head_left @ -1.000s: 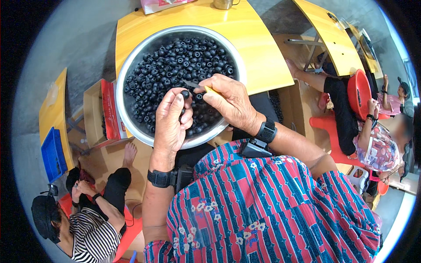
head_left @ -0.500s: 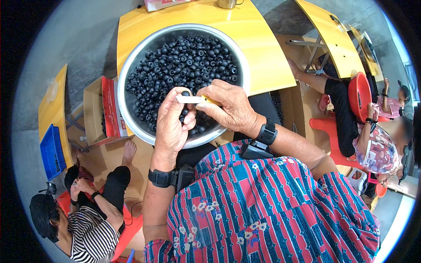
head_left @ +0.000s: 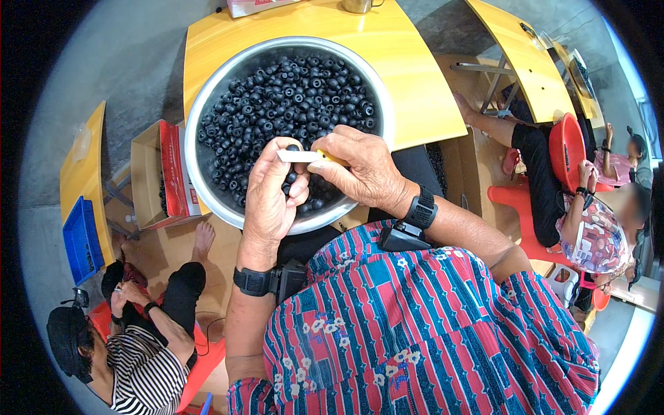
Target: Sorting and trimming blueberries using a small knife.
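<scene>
My left hand (head_left: 268,197) pinches a small round black rubber-like piece (head_left: 292,147) between thumb and forefinger. Its curled lower fingers have another black piece (head_left: 291,178) by them. My right hand (head_left: 366,166) is closed round the yellow handle of a cutter knife (head_left: 294,157), whose pale blade lies flat across the pinched piece and against the left thumb. Both hands hover over the near side of a wide metal basin (head_left: 290,41). Many black pieces (head_left: 290,97) fill it, several showing a round hole or recess. My fingers partly cover the held pieces.
The basin rests on the near part of a yellow table (head_left: 415,90). Left of it stands an open cardboard box (head_left: 146,180); a blue tray (head_left: 81,238) sits on another yellow table. A co-worker in stripes (head_left: 149,366) sits lower left. Others sit at right by a red basin (head_left: 567,149).
</scene>
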Demonstrator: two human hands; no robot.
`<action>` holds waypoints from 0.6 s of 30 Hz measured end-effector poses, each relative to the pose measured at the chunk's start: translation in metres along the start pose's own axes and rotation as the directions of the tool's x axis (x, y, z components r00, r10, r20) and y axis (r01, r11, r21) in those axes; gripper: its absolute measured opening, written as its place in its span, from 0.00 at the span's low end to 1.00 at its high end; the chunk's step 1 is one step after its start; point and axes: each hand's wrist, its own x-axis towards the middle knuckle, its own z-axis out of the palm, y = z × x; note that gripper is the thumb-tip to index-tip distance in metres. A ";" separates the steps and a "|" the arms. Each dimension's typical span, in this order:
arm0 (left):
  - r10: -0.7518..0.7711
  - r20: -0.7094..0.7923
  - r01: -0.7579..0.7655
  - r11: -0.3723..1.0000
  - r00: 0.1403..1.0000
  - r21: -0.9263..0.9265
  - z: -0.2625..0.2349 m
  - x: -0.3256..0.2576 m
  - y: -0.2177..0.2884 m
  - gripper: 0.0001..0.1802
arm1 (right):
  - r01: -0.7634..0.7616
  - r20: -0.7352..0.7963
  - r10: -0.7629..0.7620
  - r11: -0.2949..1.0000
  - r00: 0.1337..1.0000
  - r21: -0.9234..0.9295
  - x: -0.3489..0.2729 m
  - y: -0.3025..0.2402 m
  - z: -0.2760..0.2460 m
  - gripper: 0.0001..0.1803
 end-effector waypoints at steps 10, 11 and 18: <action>0.034 0.007 -0.034 0.999 0.999 0.006 0.002 -0.001 -0.001 0.13 | -0.003 -0.040 0.003 1.000 0.999 0.013 0.002 0.006 0.005 0.13; 0.043 0.006 -0.043 0.999 0.999 0.000 0.002 -0.002 -0.001 0.13 | -0.075 -0.058 0.079 0.996 0.995 0.057 0.004 0.008 0.005 0.13; 0.041 0.028 -0.041 0.999 0.999 -0.009 0.001 0.000 -0.001 0.13 | -0.109 -0.119 0.132 0.978 0.984 0.180 0.002 0.010 0.006 0.13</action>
